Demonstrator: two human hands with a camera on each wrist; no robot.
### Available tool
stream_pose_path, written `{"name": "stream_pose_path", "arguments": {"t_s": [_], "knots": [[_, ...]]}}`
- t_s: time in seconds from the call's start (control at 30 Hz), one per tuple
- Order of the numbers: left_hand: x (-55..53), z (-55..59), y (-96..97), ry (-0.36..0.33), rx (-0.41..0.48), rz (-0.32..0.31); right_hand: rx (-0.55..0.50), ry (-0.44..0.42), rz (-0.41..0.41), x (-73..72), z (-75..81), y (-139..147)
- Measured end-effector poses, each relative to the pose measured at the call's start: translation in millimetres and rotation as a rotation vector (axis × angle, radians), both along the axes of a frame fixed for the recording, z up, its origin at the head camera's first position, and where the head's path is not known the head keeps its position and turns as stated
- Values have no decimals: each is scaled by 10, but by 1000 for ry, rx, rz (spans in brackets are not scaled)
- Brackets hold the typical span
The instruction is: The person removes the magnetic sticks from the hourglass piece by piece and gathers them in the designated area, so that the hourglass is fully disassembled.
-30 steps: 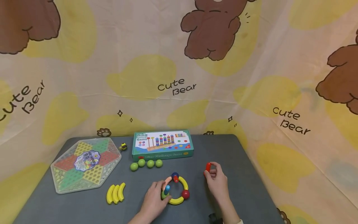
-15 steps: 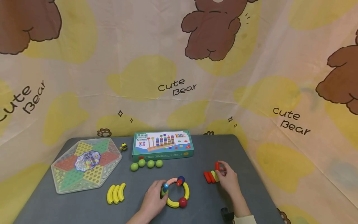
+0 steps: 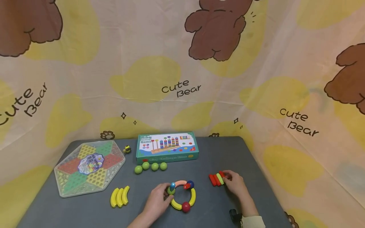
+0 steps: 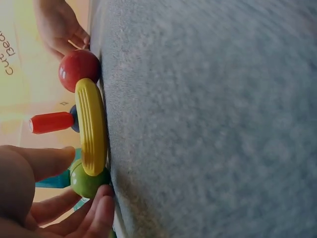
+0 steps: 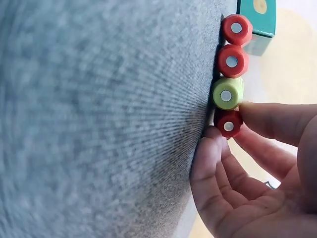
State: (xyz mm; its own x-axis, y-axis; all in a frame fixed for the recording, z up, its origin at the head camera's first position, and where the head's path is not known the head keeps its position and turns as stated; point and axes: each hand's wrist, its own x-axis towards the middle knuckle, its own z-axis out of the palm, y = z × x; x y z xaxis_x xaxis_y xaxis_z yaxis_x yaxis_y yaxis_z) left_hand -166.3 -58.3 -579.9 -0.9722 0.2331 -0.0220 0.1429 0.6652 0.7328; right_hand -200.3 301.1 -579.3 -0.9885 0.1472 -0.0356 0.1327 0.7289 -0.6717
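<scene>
My left hand (image 3: 156, 199) curls its fingers around the green ball (image 4: 86, 181) at the left side of a ring of curved pieces and balls. This ring joins a pink curve (image 3: 180, 183), yellow curves (image 4: 91, 126), a dark blue ball (image 3: 191, 184) and a red ball (image 3: 186, 207). A blue stick (image 3: 172, 186) rises from the green ball, and a red stick (image 4: 52, 122) sticks up from the blue one. Farther right, my right hand (image 3: 236, 183) pinches a red magnetic stick (image 5: 229, 124) lying at the end of a row. Beside it lie a light green stick (image 5: 227, 94) and two red sticks (image 5: 232, 61).
Behind the ring stand several green balls (image 3: 155, 166) and a Ring Challenge Game box (image 3: 168, 157). Yellow curved pieces (image 3: 119, 197) lie at left, near a hexagonal checkers board (image 3: 68, 187). A small bee-like toy (image 3: 127, 149) sits beside the board.
My right hand has moved right, and its red stick has gone from upright to lying at the row's right end. The ring has turned clockwise with my left hand on it.
</scene>
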Motion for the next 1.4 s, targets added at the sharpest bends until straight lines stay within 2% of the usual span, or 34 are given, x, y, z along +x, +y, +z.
{"name": "stream_pose_path", "arguments": {"t_s": [0.17, 0.3, 0.4, 0.53, 0.7, 0.83, 0.93, 1.1, 1.2, 1.4], "knots": [[6, 26, 18, -17, 1, -7, 28, -21, 8, 25, 27, -12], [-10, 34, 30, -49, 5, 5, 37, -20, -17, 51, 72, -8], [-26, 23, 31, -43, 8, 1, 29, -11, -48, 67, 104, 2], [-49, 5, 28, -21, 14, -14, 1, 17, -82, 103, 147, -5], [-60, 0, 24, -63, 13, -14, -78, 51, -86, 167, 247, -143], [-55, -22, 24, -77, -3, -21, -103, 100, -70, 202, 329, -324], [-53, -38, 21, -73, 1, -27, -104, 142, -46, 221, 380, -465], [-57, -20, 14, -81, 6, -32, -121, 150, -2, 251, 436, -689], [-61, 6, 14, -92, -7, -32, -122, 126, 46, 264, 449, -833], [-73, 31, 21, -119, -23, -36, -152, 36, 194, 312, 448, -1079]]}}
